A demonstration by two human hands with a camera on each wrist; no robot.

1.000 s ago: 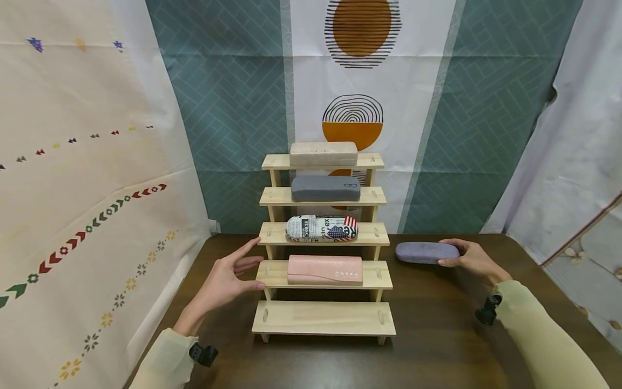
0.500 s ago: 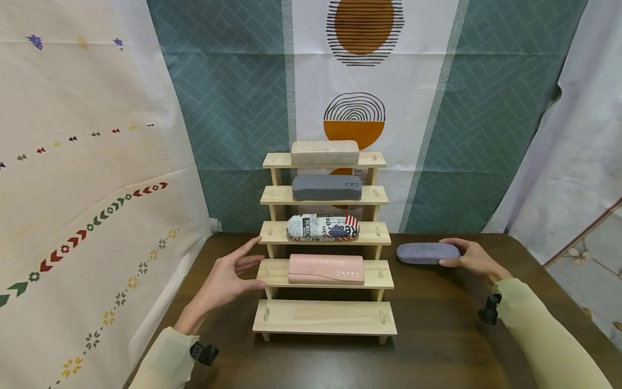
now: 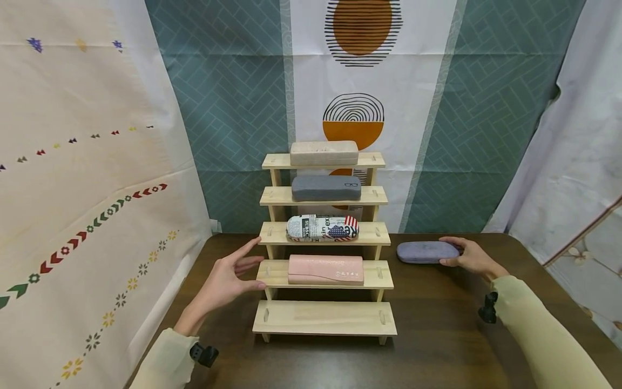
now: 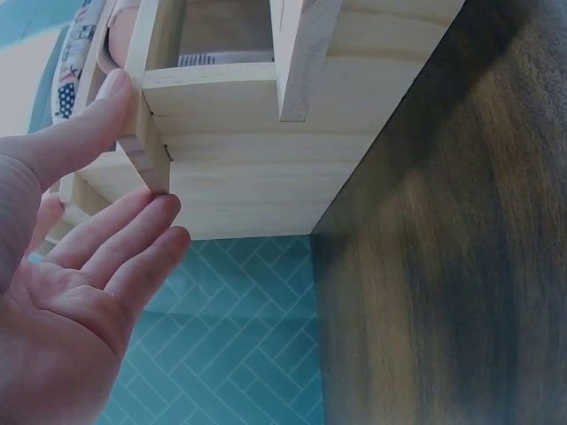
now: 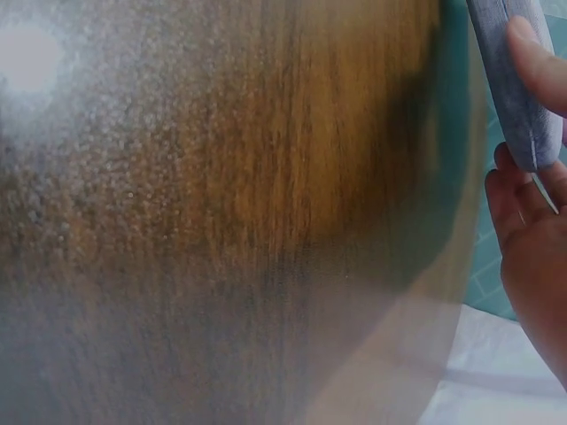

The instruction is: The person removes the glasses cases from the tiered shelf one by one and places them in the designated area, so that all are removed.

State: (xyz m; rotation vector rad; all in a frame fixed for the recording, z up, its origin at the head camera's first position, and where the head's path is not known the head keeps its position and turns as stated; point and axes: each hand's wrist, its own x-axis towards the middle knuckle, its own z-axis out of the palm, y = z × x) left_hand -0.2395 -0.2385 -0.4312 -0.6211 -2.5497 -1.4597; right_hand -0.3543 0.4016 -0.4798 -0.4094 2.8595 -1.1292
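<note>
Though hardly anything differs from half a second ago, noted: right hand (image 3: 471, 258) still holds the lavender case (image 3: 419, 252) in its fingers, right of the wooden stand (image 3: 324, 317); contact with the desk (image 3: 437, 329), can't tell. Left hand (image 3: 224, 276), fingers wide-set, still pinches the end of the pink case's (image 3: 325, 269) tier (image 3: 276, 273).

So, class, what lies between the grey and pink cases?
The head view shows a newspaper-print case there, on the middle step of the wooden stand.

Pale yellow sleeves (image 3: 532, 324), black wrist cameras (image 3: 204, 354)
</note>
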